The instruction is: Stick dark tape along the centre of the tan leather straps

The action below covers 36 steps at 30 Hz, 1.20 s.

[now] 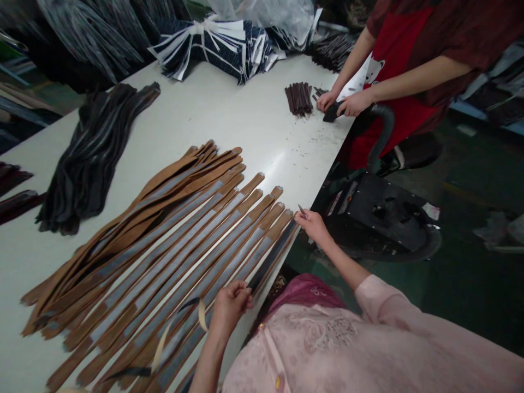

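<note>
Brown fabric strips (229,215) with grey backing lie side by side on the table, running diagonally. Along the strip nearest the table edge lies a dark tape (272,256), stretched between my two hands. My left hand (234,303) is closed, its fingers pinching the near part of this dark tape. At the far end, my right hand (313,226) is closed on a small pointed metal tool (302,211), its fingertips at the strip's end. Whether it also grips the tape I cannot tell. A loose curl of black-and-cream tape (201,314) trails beside my left wrist.
A dark bundle of strips (92,158) lies on the white table (241,123) at left. Patterned bundles (221,49) sit at the back. Across the table, a co-worker's hands (341,103) hold a black nozzle near short brown pieces (299,99). A black machine (379,215) stands at right.
</note>
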Tool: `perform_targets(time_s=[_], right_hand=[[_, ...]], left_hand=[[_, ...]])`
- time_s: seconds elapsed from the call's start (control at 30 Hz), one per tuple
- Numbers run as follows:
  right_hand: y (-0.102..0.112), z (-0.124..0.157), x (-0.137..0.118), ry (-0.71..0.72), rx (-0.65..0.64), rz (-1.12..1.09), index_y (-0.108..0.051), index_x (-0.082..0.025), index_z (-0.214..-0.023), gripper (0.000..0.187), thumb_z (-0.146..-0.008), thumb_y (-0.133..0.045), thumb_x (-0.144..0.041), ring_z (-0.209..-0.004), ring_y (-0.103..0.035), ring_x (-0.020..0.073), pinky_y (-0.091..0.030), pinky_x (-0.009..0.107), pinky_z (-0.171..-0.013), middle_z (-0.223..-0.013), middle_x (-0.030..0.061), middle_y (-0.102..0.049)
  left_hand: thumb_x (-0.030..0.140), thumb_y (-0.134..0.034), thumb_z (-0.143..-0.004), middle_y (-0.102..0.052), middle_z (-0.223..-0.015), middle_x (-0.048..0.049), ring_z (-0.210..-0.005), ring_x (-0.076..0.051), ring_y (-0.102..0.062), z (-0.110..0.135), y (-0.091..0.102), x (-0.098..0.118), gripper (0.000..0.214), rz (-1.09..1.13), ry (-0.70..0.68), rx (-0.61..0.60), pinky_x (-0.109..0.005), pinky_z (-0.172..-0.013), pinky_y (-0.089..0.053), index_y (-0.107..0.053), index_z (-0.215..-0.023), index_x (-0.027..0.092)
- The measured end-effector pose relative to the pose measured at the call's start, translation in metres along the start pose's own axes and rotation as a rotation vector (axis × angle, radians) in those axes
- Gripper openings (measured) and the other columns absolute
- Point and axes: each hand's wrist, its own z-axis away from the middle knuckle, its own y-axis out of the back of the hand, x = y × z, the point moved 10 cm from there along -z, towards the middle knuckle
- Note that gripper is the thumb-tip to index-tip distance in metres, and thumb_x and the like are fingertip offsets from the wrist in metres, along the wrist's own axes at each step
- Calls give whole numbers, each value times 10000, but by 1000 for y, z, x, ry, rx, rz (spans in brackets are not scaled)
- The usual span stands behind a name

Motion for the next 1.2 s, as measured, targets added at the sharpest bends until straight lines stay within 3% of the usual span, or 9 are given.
perform_targets(time_s=[0.13, 0.27, 0.53, 0.9, 1.07, 1.13, 1.2], right_hand=[[-19, -23, 16, -32, 2, 75, -569, -161, -671, 166, -695, -468, -290, -539, -459, 102, -314, 202, -524, -544, -26, -510], [-32, -33, 29, -75, 40, 211, -592, -163, -675, 170, -703, -461, -268, -576, -482, 105, -308, 203, -540, -599, -5, -562], [-29, -33, 28, -90, 152, 444, -614, -153, -679, 246, -758, -419, -280, -608, -511, 133, -292, 233, -558, -656, 56, -617], [-30, -32, 27, -77, 181, 528, -569, -149, -796, 173, -740, -477, -284, -699, -513, 153, -324, 240, -615, -755, 65, -603], [-24, -20, 5, -3, 193, 573, -552, -156, -840, 168, -751, -486, -282, -752, -517, 158, -346, 242, -645, -824, 68, -592], [-36, -9, -15, 103, 146, 573, -558, -163, -847, 171, -785, -451, -281, -775, -525, 156, -354, 240, -671, -839, 67, -595], [-65, 4, -28, 180, -17, 568, -575, -173, -816, 191, -804, -438, -305, -780, -540, 154, -361, 235, -685, -798, 57, -607]], left_hand=[[450, -633, -546, -546, -475, 37, -407, -119, -521, 0, 39, -24, 332, -44, 49, 91, -193, -381, -288, -495, -657, 170], [515, -635, -503, -529, -470, 40, -391, -116, -488, -8, 60, -43, 392, -48, 84, 155, -210, -382, -284, -497, -631, 171], [528, -619, -537, -528, -456, 46, -386, -98, -467, -23, 68, -55, 392, -71, 59, 195, -202, -398, -296, -507, -626, 163], [506, -545, -621, -533, -465, 42, -397, -113, -494, -35, 74, -74, 341, -160, 33, 216, -213, -413, -345, -508, -650, 168], [503, -528, -614, -536, -438, 26, -372, -130, -495, -37, 77, -75, 336, -186, 8, 249, -226, -397, -339, -514, -621, 168], [511, -527, -612, -542, -440, 18, -377, -133, -500, -37, 76, -75, 345, -188, -15, 252, -229, -401, -344, -523, -612, 167], [522, -520, -619, -547, -449, 15, -387, -131, -502, -36, 75, -73, 356, -185, -41, 249, -229, -408, -348, -528, -609, 166]])
